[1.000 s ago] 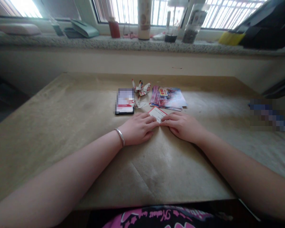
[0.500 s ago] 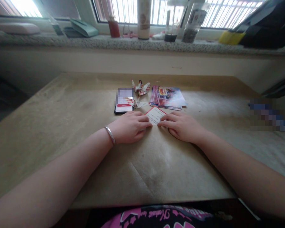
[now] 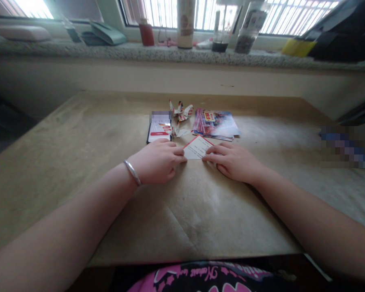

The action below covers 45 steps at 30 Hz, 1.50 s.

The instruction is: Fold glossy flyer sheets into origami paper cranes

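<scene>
A small white sheet of paper [image 3: 197, 148] with printed lines and red upper edges lies folded into a triangle, its straight edge towards me. My left hand [image 3: 162, 160], a silver bangle on the wrist, pinches at the paper's left corner with bent fingers. On the right corner, my right hand [image 3: 229, 160] has thumb and fingers closed together, pressing the sheet against the table. Just beyond my left hand lies a phone [image 3: 159, 132], its screen lit. Folded paper cranes [image 3: 182, 111] stand behind the paper, and another white folded piece [image 3: 179, 132] sits beside the phone.
A stack of colourful printed leaflets [image 3: 215, 123] lies behind my right hand. The table [image 3: 140, 227] ends at a wall under a stone windowsill [image 3: 115, 52]. Bottles, including a red one [image 3: 146, 34], line the sill. A blurred-out item [image 3: 346, 148] is at the right.
My left hand has slid left along the paper's near edge, uncovering more of the left corner. My right hand stays in place. The view has shifted slightly.
</scene>
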Each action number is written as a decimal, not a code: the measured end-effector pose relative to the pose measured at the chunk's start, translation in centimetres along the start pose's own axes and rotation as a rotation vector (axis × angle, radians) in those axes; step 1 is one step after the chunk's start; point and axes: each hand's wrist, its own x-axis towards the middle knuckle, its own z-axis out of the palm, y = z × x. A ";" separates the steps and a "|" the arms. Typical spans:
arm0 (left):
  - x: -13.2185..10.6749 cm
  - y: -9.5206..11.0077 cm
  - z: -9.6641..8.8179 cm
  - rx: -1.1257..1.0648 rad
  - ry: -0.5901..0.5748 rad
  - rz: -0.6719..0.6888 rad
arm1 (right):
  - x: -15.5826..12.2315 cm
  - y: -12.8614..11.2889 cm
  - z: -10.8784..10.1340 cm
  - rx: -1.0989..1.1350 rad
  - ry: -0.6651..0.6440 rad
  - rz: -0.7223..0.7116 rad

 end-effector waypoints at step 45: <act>-2.0 -1.4 -1.8 -0.019 -0.238 -0.226 | -0.1 0.2 0.3 0.027 0.002 -0.017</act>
